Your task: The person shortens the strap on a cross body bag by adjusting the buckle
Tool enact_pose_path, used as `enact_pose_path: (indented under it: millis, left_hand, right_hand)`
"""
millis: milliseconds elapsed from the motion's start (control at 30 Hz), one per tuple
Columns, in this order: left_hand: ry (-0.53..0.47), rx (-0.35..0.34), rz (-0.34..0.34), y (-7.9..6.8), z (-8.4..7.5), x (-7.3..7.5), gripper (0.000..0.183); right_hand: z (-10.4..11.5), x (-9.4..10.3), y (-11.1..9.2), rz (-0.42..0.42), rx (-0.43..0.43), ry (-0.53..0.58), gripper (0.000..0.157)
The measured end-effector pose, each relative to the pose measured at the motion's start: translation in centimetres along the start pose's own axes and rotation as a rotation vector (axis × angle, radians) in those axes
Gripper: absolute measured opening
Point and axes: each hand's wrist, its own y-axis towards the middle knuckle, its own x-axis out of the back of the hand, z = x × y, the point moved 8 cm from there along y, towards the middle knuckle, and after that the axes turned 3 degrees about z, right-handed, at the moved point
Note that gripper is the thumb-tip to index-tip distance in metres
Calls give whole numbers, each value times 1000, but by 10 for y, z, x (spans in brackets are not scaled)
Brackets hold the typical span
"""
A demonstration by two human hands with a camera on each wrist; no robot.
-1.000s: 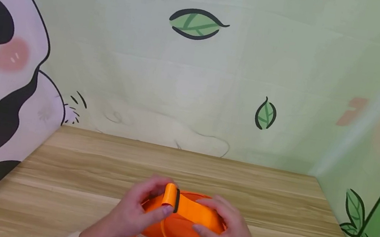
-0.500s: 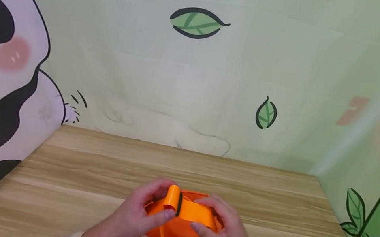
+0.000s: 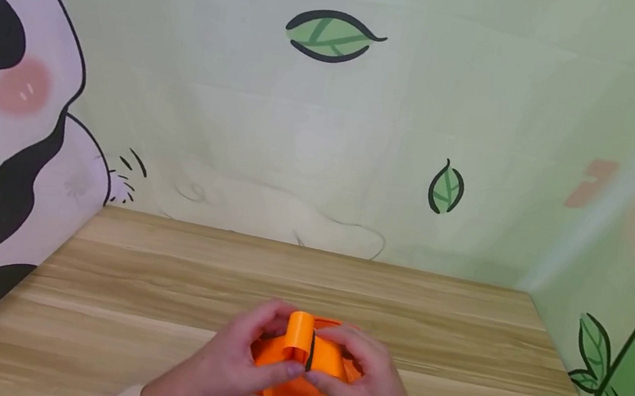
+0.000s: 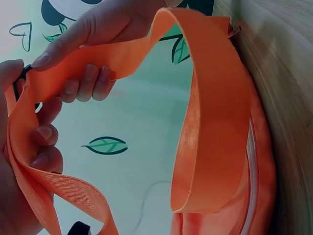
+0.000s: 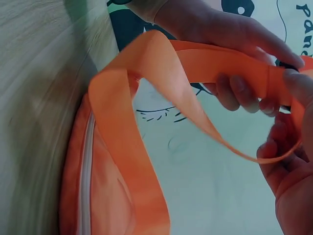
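Above an orange bag [image 3: 297,395] with a white zipper, both hands hold its flat orange strap [image 4: 220,107]. My left hand [image 3: 238,357] pinches the strap just left of a dark slide buckle [image 3: 311,351], thumb in front and fingers behind. The strap makes an upright loop [image 3: 299,332] beside that buckle. Close on the buckle's other side, my right hand [image 3: 373,381] grips the strap between thumb and fingers. In the right wrist view, the left hand [image 5: 215,32] holds a flat stretch of strap running to the buckle, where the right thumb presses. Slack strap hangs in front of the bag.
The bag lies on a wood-grain table [image 3: 157,283] near its front edge. Behind stands a pale green cloth backdrop [image 3: 214,107] printed with leaves and a panda [image 3: 40,33].
My left hand has moved slightly right with the buckle and loop. The right hand's fingertips have come close to the buckle, so the hands are nearer together.
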Motion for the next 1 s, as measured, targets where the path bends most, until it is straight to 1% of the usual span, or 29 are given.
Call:
enact_pose_path:
  millis: [67,100,167,200,267,367,433,500,633,733,800,1000]
  left_hand:
    - [23,-8,19,1,0,-1,43]
    - [40,-23,28,2,-1,-2,42]
    - [85,-51,41,3,-3,-3,42]
    - [105,-53,43,4,-3,-3,42]
    - [127,-25,42,4,-2,-4,42]
    - [145,27,29,4,0,-3,42]
    - [125,47,17,3,2,-2,40]
    - [84,54,-1,2,3,0,37]
    - [53,24,-58,-2,3,9,35]
    - [77,4,-81,-4,2,14,36]
    - [62,14,-73,-4,4,14,39]
    - [-64,114,-26,-3,11,10,47]
  right_hand:
    - [2,0,1,3,11,-22,46]
    - [2,0,1,4,11,-34,46]
    - [1,0,1,7,-8,-55,45]
    - [1,-1,1,9,-9,-69,44]
    - [2,-1,2,12,-6,-97,43]
    - [4,-2,2,22,21,-139,42]
    - [4,-2,2,34,26,-164,41]
    - [3,-2,1,46,8,-170,41]
    - [-4,3,-2,47,-58,-151,39]
    - [-8,7,-5,31,-80,-143,38]
    - [-10,8,-6,25,-78,-147,38]
    - [-8,6,-6,29,-34,-136,38]
